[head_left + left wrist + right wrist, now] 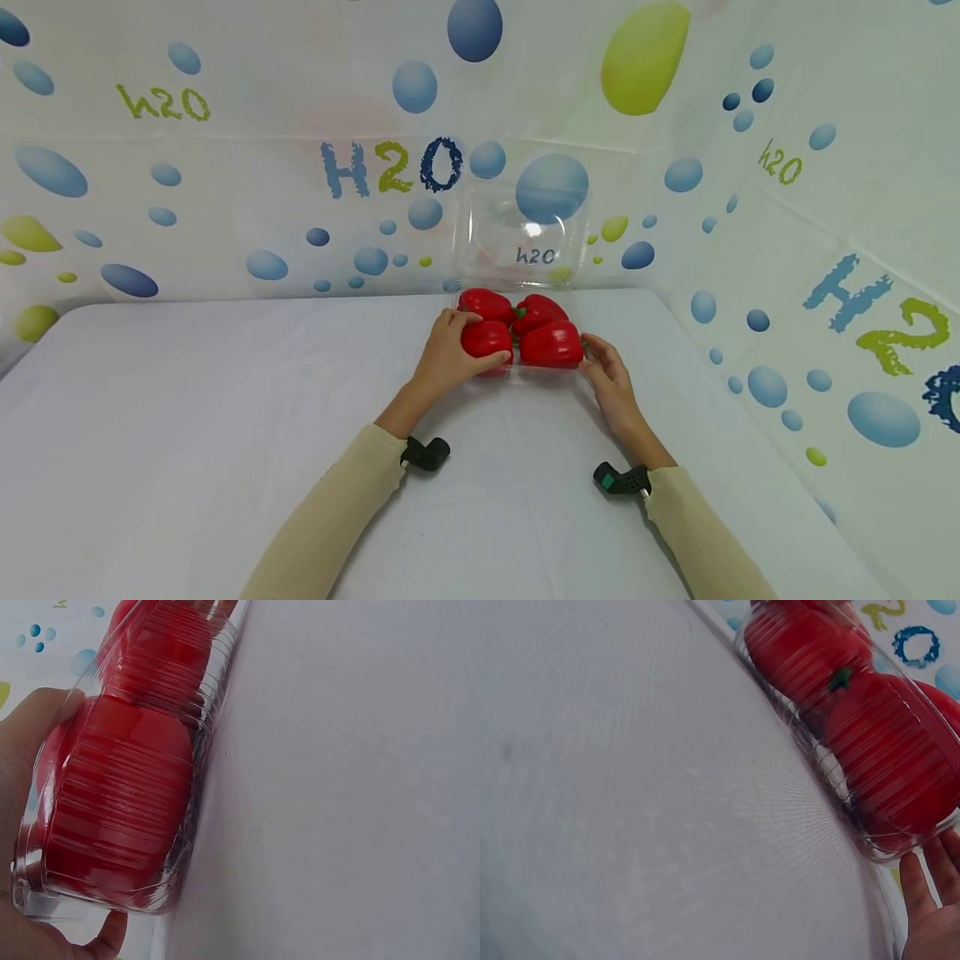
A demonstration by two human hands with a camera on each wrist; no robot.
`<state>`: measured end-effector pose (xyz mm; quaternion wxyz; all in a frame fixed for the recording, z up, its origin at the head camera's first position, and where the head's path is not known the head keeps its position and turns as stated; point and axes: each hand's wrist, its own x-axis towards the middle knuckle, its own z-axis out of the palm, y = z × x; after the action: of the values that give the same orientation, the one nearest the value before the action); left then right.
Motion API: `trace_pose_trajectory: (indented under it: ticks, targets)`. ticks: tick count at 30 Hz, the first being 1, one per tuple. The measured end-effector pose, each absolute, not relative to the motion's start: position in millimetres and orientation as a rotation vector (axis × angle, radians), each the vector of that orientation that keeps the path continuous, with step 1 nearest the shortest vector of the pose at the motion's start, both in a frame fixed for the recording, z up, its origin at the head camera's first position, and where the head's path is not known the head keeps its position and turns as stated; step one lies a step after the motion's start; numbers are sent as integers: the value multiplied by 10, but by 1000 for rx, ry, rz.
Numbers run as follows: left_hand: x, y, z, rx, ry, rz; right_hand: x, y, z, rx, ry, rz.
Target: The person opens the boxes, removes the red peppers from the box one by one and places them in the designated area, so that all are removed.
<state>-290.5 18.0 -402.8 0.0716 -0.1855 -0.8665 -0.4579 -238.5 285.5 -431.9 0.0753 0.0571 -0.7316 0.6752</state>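
Several red bell peppers sit in a clear plastic clamshell container. Its transparent lid stands raised at the back. My left hand curves around the front-left bell pepper, thumb across its front and index finger over its back. In the left wrist view, the thumb reaches over the container's rim and another fingertip shows outside the end wall. At the opposite end, my right hand has its fingers extended against the container's right side, beside a green stem; the right wrist view shows these fingertips at the end wall.
A white cloth-covered table extends widely to the left and in front. Behind it hangs a sheet printed with coloured ovals and lettering, which continues along the right side. Black wrist cameras sit at both cuffs.
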Motion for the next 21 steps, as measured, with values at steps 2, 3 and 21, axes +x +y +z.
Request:
trace_pose_trajectory:
  ticks: [2, 3, 21]
  targets:
    - [-2905, 177, -4029, -558, -2593, -1389, -2390, 2857, -4320, 173, -2197, 2022]
    - [-2906, 175, -4031, -559, -2586, -1397, -2390, 2856, -4320, 174, -2197, 2022]
    - [-2900, 158, -4057, -574, -2538, -1434, -2379, 2841, -4320, 180, -2191, 2014]
